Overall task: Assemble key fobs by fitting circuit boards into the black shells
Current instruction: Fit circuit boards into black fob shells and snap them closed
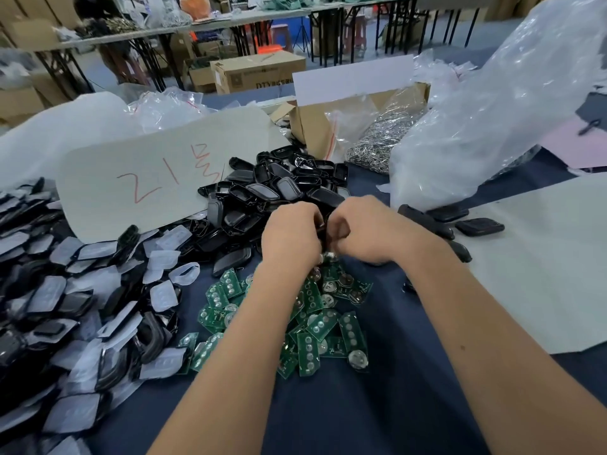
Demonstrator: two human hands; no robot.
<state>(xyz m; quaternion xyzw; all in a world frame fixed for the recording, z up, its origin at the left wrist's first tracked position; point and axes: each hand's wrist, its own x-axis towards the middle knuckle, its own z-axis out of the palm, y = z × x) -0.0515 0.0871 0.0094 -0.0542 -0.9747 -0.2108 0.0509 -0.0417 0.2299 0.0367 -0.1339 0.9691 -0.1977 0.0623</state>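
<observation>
My left hand and my right hand meet above the table's middle, fingers curled around one black shell that is mostly hidden between them. Whether a board sits inside it cannot be seen. A heap of green circuit boards lies just below my wrists on the dark blue cloth. Behind my hands is a pile of empty black shells. Several closed black fobs lie to the right of my right hand.
Shell halves with clear button pads are heaped along the left. A grey card with red writing lies behind them. A cardboard box with a bag of metal rings and a large clear plastic bag stand at the back right. Grey sheet at right.
</observation>
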